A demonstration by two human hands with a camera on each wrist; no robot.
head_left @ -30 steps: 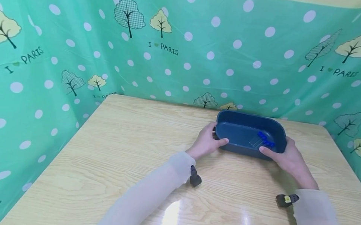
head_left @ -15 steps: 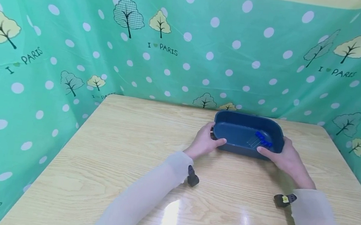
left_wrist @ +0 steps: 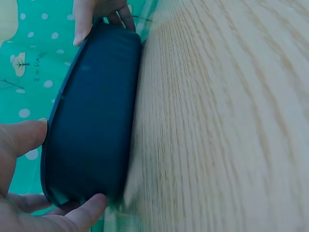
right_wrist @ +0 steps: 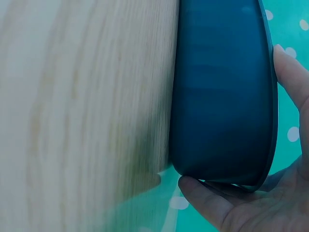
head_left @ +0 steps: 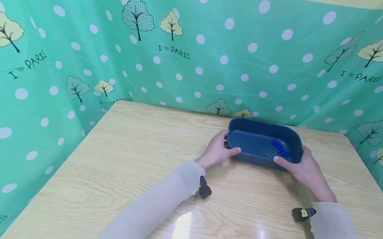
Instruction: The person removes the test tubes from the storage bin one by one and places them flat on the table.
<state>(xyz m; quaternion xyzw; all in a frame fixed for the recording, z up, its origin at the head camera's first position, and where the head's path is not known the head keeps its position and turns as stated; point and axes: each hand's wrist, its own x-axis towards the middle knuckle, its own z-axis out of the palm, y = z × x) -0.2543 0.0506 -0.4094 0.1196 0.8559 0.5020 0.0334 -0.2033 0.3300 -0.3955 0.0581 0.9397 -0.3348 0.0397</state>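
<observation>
A dark blue oblong plastic bin [head_left: 251, 158] with rounded corners sits at the back right of the table, its open top facing up. My left hand [head_left: 217, 149] grips its left end, thumb over the front rim and the other fingers round the side. At the opposite end my right hand [head_left: 309, 170] holds it the same way, thumb on the rim. Inside, towards the right, lie several thin slender pieces with bright blue ends [head_left: 280, 148]; their kind is too small to make out. Both wrist views show the bin's smooth outer wall [left_wrist: 91, 111] close over the wood.
The light wood-grain table [head_left: 130, 152] spreads out in front and to the left of the bin. A green dotted curtain [head_left: 199, 56] with printed trees hangs right behind the table's back edge and along both sides. Dark wrist cameras [head_left: 205, 188] sit at the cuffs.
</observation>
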